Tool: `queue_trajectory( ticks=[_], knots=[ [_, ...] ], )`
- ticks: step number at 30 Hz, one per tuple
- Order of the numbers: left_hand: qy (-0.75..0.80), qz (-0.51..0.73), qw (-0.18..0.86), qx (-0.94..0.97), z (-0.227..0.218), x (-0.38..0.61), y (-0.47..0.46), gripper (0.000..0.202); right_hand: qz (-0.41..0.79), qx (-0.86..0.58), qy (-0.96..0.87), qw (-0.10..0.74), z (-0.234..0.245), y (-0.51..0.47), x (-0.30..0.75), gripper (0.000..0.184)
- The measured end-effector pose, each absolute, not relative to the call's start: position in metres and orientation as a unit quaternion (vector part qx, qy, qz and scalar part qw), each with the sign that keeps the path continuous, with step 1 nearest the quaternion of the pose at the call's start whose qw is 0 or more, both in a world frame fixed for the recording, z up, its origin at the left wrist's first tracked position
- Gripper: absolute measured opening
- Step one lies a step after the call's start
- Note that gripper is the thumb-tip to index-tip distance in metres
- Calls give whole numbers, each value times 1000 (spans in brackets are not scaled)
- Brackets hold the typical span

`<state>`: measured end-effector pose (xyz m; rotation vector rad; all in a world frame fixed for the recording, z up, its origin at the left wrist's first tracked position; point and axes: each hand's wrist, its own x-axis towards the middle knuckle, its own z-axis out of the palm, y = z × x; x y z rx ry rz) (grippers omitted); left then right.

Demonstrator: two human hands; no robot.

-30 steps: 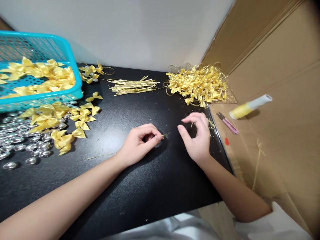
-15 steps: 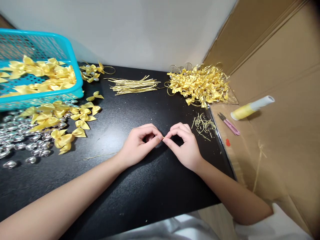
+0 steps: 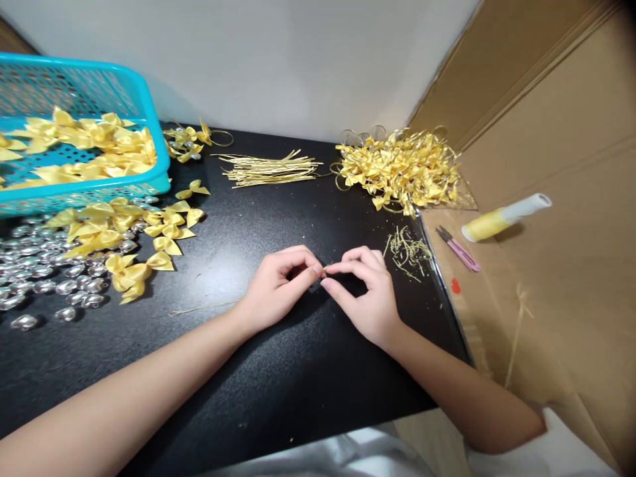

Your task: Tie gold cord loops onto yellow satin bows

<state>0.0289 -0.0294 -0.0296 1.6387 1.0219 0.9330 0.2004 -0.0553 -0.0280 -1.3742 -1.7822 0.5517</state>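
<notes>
My left hand rests on the black table with its fingers curled and pinched on a thin gold cord, whose tip shows between the two hands. My right hand meets it fingertip to fingertip, thumb and forefinger pinched at the same cord end. What else the left hand's curled fingers hide I cannot tell. A loose strand of gold cord lies on the table just left of my left wrist. Short gold cord scraps lie right of my right hand.
A turquoise basket with yellow bows stands at the far left, loose yellow bows and silver beads before it. A bundle of gold cords and a heap of finished bows lie at the back. Pink snips and a yellow thread spool rest on cardboard.
My right hand came left from the scrap pile and closed its fingertips against my left hand's. The left hand has stayed in place.
</notes>
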Motion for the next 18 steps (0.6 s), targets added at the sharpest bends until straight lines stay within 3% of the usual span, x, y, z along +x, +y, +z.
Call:
queue_trajectory(
  ticks=[6, 18],
  knots=[
    [424, 367, 456, 691, -30, 30, -30, 24, 275, -539, -704, 372, -31, -49, 204, 13],
    [490, 372, 474, 630, -30, 31, -33, 22, 208, -545, -722, 372, -33, -49, 205, 12]
  ],
)
